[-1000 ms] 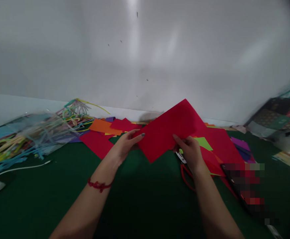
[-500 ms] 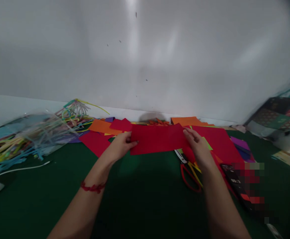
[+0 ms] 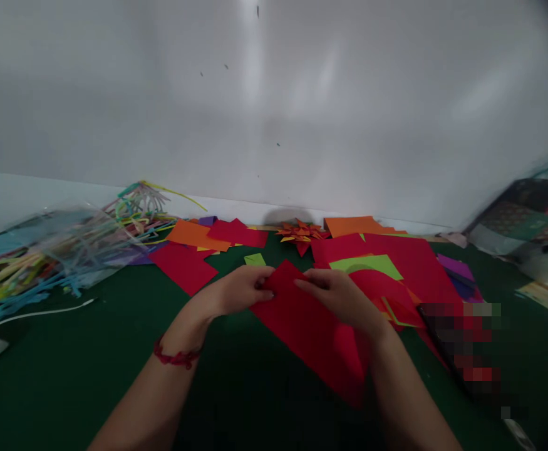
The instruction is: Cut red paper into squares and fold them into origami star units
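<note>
A sheet of red paper (image 3: pixel 311 332) is between my two hands, slanting down to the right over the green table (image 3: pixel 236 388). My left hand (image 3: pixel 243 291) pinches its upper left edge between thumb and fingers. Near the top corner my right hand (image 3: pixel 332 294) grips the same sheet, its fingers closed on the edge. A small folded green paper piece (image 3: pixel 255 259) lies just beyond my left hand. Behind the sheet stands a paper flower (image 3: pixel 302 232) with orange and red points. The scissors do not show now.
Pipe cleaners (image 3: pixel 34 269) in several colours spread at the left beside a white cable (image 3: pixel 43 317). Orange paper (image 3: pixel 198 235) and red sheets (image 3: pixel 405 257) lie along the back. A dark phone (image 3: pixel 447 351) rests at the right. A white wall (image 3: pixel 274 125) rises behind the table.
The red sheet has gone from level to slanted and come down closer to me. My hands have moved closer together on its top corner. The paper flower and small green piece are now uncovered.
</note>
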A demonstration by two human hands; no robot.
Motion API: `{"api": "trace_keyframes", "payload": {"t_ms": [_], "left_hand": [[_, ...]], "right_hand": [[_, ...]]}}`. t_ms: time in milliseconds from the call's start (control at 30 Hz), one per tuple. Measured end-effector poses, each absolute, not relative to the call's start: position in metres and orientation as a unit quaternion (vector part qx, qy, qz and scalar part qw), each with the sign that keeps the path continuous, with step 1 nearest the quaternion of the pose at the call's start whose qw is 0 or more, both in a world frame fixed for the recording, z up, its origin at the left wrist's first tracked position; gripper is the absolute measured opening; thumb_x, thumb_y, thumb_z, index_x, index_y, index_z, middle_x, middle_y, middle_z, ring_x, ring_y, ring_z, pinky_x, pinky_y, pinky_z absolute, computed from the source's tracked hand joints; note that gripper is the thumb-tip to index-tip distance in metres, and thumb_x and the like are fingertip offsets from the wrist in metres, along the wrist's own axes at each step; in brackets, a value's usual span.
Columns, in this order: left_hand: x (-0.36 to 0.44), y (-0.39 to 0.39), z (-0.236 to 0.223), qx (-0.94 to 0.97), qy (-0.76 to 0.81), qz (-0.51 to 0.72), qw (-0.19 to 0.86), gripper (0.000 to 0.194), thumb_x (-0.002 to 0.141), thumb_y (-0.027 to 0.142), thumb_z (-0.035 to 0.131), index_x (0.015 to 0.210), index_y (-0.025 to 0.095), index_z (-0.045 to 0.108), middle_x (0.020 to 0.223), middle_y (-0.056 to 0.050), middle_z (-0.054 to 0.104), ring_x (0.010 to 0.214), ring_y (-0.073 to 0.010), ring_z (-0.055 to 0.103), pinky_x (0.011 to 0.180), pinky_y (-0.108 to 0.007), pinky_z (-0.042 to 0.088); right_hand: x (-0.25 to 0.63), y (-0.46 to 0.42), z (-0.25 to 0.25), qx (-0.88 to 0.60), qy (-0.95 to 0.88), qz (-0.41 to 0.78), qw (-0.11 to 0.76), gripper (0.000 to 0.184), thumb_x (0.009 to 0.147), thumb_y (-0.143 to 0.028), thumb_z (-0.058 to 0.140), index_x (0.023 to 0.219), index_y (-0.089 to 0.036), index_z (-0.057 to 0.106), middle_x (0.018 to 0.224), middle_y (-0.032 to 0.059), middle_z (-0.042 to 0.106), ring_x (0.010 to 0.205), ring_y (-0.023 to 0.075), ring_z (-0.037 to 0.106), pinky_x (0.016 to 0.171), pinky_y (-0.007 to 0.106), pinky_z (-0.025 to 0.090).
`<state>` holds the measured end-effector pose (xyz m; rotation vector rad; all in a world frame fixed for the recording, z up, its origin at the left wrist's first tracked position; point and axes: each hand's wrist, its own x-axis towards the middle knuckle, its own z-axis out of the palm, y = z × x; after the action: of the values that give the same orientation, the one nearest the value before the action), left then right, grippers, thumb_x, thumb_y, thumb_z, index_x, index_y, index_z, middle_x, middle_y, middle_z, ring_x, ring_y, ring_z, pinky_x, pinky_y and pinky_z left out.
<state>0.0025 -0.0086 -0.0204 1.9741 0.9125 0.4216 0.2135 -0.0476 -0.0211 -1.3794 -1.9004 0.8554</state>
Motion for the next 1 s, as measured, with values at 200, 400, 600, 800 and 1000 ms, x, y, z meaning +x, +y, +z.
{"api": "trace_keyframes", "payload": {"t_ms": [200, 400, 600, 800, 1000], "left_hand": [[0.004, -0.001, -0.019, 0.642, 0.451, 0.331, 0.524, 0.025, 0.077, 0.034, 0.054, 0.093, 0.015, 0.059, 0.081, -0.005, 0.065, 0.076, -0.0177, 0.062, 0.066, -0.029, 0.047], [0.005, -0.004, -0.013, 0.615, 0.479, 0.368, 0.507, 0.014, 0.074, 0.027, 0.060, 0.081, 0.015, 0.062, 0.071, -0.003, 0.066, 0.067, -0.0152, 0.062, 0.065, -0.028, 0.050], [0.003, -0.010, -0.010, 0.664, 0.454, 0.353, 0.478, 0.017, 0.074, 0.032, 0.060, 0.078, 0.016, 0.063, 0.071, -0.003, 0.067, 0.068, -0.0163, 0.062, 0.062, -0.027, 0.048], [0.006, -0.017, -0.004, 0.689, 0.447, 0.339, 0.459, 0.021, 0.072, 0.034, 0.061, 0.082, 0.016, 0.066, 0.076, -0.004, 0.069, 0.073, -0.0191, 0.063, 0.063, -0.027, 0.048], [0.015, -0.023, -0.004, 0.696, 0.437, 0.363, 0.439, 0.024, 0.076, 0.038, 0.057, 0.084, 0.018, 0.067, 0.079, -0.005, 0.069, 0.076, -0.0190, 0.063, 0.065, -0.027, 0.047]], "right_hand": [[0.212, -0.040, -0.031, -0.546, -0.632, 0.321, 0.447, 0.035, 0.080, -0.049, 0.050, 0.063, -0.019, 0.049, 0.056, -0.0041, 0.045, 0.052, 0.0108, 0.044, 0.046, 0.022, 0.030], [0.215, -0.041, -0.029, -0.533, -0.602, 0.375, 0.461, 0.035, 0.077, -0.050, 0.052, 0.064, -0.018, 0.050, 0.058, -0.0028, 0.048, 0.052, 0.0116, 0.046, 0.045, 0.022, 0.032], [0.210, -0.044, -0.026, -0.520, -0.575, 0.379, 0.505, 0.028, 0.076, -0.046, 0.057, 0.083, -0.019, 0.060, 0.073, 0.0010, 0.061, 0.070, 0.0169, 0.057, 0.058, 0.025, 0.043], [0.206, -0.048, -0.020, -0.510, -0.546, 0.398, 0.533, 0.023, 0.074, -0.042, 0.061, 0.076, -0.019, 0.061, 0.069, 0.0000, 0.063, 0.065, 0.0162, 0.058, 0.054, 0.024, 0.043], [0.199, -0.055, -0.011, -0.476, -0.558, 0.444, 0.514, 0.022, 0.078, -0.041, 0.058, 0.079, -0.020, 0.062, 0.072, 0.0015, 0.066, 0.068, 0.0163, 0.060, 0.055, 0.024, 0.045]]}}
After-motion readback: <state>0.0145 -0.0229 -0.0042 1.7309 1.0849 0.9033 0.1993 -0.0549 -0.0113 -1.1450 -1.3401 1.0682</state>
